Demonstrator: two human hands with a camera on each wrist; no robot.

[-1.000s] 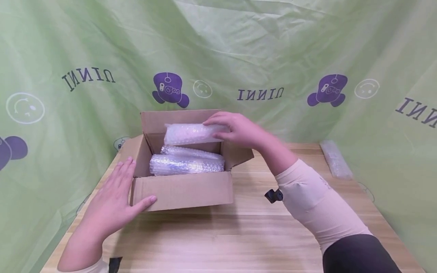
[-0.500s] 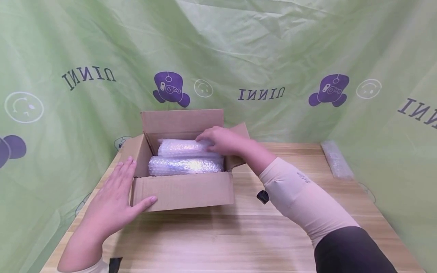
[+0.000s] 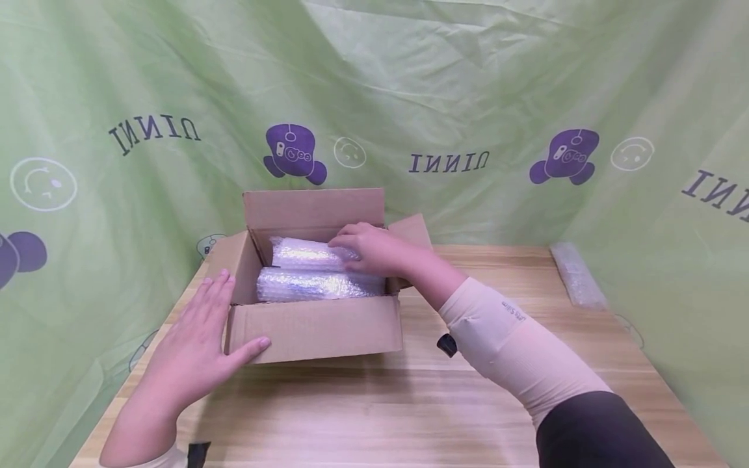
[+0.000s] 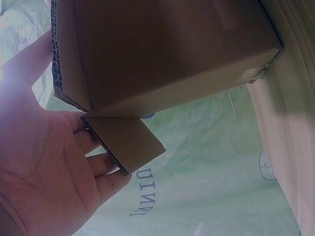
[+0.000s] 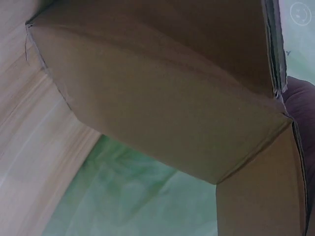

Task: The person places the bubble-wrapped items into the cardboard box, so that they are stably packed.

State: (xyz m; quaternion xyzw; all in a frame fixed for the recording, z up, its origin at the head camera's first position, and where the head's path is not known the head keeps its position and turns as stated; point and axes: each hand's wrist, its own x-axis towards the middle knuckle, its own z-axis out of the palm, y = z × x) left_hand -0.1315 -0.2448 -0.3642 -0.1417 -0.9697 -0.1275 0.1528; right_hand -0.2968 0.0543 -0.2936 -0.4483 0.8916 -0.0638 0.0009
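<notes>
An open cardboard box [image 3: 316, 330] holds bubble-wrapped rolls. My right hand [image 3: 377, 250] reaches inside and grips the right end of the rear bubble-wrapped roll [image 3: 301, 253], fingers over its top and thumb on the near side. A second bubble-wrapped roll [image 3: 313, 286] lies in front of it, along the near wall. My left hand [image 3: 196, 338] rests with spread, straight fingers against the left flap [image 3: 228, 260] and thumb on the front flap. In the left wrist view its fingers lie behind a flap [image 4: 125, 142]. The right wrist view shows mostly the box's outer wall [image 5: 162, 103].
The box stands on a wooden table [image 3: 433, 403]. A flat piece of bubble wrap [image 3: 578, 274] lies at the table's right rear edge. A green printed curtain [image 3: 468, 84] hangs behind and at both sides. The box's flaps stand outward.
My right hand has lowered the bubble-wrapped roll into the rear of the box, covering another wrapped piece there, then shifted slightly. The left hand has stayed in place.
</notes>
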